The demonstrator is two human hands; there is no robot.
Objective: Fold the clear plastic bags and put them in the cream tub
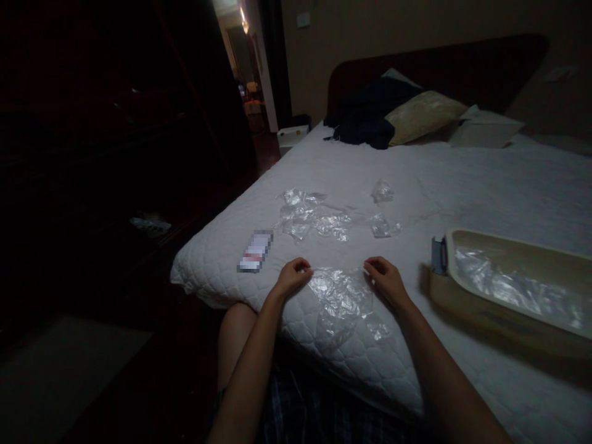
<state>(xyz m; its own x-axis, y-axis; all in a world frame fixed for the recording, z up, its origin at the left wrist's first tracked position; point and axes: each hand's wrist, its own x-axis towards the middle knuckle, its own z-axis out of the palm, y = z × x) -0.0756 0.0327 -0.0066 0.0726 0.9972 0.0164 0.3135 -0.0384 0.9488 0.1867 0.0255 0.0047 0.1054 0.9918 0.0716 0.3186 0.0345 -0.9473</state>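
Observation:
A clear plastic bag [340,296] lies flat on the white quilted bed [462,179], near its front corner. My left hand [292,277] pinches the bag's left top edge, fingers curled closed. My right hand [385,279] pinches the right top edge the same way. The bag is stretched between the two hands. Several more crumpled clear plastic bags [314,216] lie further up the bed, beyond my hands.
A small flat packet [255,251] lies left of my left hand. A beige tub [509,308] holding plastic sits at the right. Pillows [423,114] and dark clothing [365,117] are at the headboard. An open doorway [245,61] is at the back left.

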